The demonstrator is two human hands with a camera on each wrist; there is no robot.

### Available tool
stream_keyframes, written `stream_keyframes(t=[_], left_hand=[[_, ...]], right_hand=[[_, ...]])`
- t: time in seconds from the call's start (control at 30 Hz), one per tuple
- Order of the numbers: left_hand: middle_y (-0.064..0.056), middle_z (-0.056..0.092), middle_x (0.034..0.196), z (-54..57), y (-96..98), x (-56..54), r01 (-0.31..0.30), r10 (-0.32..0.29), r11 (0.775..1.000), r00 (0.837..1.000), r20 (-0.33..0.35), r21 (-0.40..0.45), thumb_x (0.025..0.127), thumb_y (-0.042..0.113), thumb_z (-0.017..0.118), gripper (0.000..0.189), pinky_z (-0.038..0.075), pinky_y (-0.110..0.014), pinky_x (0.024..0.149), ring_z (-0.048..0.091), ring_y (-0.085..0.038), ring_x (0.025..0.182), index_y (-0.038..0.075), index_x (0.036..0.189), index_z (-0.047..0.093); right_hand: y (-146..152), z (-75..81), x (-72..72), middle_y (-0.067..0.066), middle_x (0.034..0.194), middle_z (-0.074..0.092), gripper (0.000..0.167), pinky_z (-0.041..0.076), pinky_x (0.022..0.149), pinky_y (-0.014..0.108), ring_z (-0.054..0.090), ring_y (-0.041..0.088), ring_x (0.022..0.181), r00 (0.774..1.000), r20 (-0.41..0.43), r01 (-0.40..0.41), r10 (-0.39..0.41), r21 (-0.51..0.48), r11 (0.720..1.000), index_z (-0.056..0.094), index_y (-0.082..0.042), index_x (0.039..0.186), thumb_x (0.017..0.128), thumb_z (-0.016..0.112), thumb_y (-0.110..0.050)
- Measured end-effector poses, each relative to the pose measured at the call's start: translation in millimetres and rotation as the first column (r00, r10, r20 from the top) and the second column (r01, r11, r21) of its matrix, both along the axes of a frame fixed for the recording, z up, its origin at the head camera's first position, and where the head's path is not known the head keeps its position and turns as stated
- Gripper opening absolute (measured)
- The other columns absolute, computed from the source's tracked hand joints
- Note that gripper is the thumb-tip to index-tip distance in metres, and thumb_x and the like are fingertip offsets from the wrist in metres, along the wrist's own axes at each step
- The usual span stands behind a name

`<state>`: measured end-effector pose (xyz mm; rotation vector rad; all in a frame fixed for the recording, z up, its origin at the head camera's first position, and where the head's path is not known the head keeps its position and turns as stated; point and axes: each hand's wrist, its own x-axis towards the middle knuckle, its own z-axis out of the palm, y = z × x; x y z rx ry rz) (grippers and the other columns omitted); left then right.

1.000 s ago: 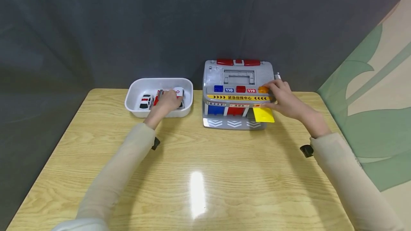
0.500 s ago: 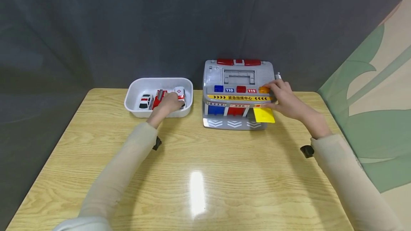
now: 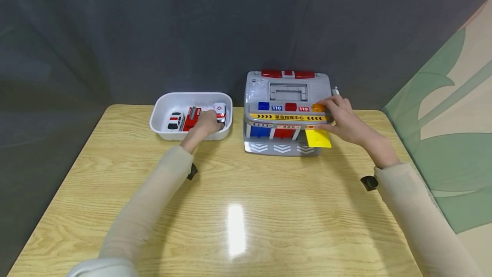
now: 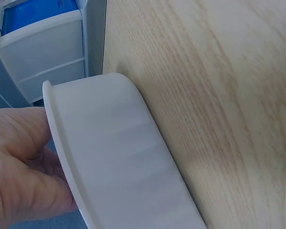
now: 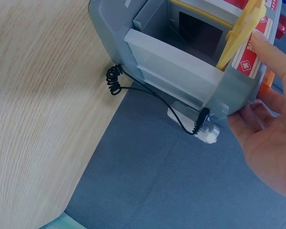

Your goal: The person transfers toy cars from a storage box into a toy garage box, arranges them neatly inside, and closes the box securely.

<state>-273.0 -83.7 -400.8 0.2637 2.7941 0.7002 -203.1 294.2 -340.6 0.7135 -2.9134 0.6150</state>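
Note:
My left hand (image 3: 206, 123) reaches into a white plastic bin (image 4: 114, 148) with its fingers curled at the near end of a white-and-red toy ambulance (image 3: 220, 109); the bin wall hides the fingertips in the left wrist view. Beside it in the bin lie a red toy fire truck (image 3: 191, 117) and a white toy car (image 3: 174, 121) with black windows. My right hand (image 3: 343, 122) grips the right front edge of a grey toy rescue station (image 3: 282, 97), thumb on the front sticker (image 5: 247, 61), fingers at the orange light (image 3: 317, 107). The yellow door (image 3: 318, 139) below is swung up.
The bin and the station stand side by side at the table's (image 3: 230, 183) back edge, before a dark curtain (image 3: 192, 25). A black coiled cord (image 5: 115, 81) runs from the station's side to a small white-and-clear piece (image 5: 195, 126).
My left hand has shifted slightly right within the bin, and the toy ambulance has turned and moved right with it. The fire truck shows more. My right hand keeps its hold on the station.

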Motion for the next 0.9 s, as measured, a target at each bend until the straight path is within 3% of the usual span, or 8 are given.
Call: stream_keyframes(t=[0.5, 0.9], left_hand=[[-0.015, 0.054, 0.091, 1.1, -2.0, 1.2, -0.020, 0.015, 0.997, 0.998, 0.063, 0.079, 0.088, 0.021, 0.065, 0.036, 0.044, -0.035, 0.071, 0.046, -0.024, 0.078, -0.009, 0.105, 0.057], [-0.009, 0.047, 0.081, -3.5, -10.1, -3.0, -0.050, 0.040, 0.986, 0.997, 0.065, 0.157, 0.089, 0.018, 0.065, 0.027, 0.038, -0.030, 0.061, 0.043, -0.020, 0.071, -0.006, 0.093, 0.054]], right_hand=[[1, -3.1, -0.9, 0.028, 0.122, 0.038, 0.061, 0.029, 0.083, 0.048, 0.031, 0.043, 0.106, 0.999, -0.033, -0.014, 0.013, -0.009, 1.000, 0.048, 0.012, 0.124, 0.077, 0.081, -0.005], [0, -3.4, -0.2, 0.028, 0.122, 0.038, 0.061, 0.028, 0.083, 0.048, 0.031, 0.043, 0.106, 1.000, -0.019, 0.001, -0.001, -0.013, 1.000, 0.046, 0.014, 0.125, 0.077, 0.081, -0.005]])
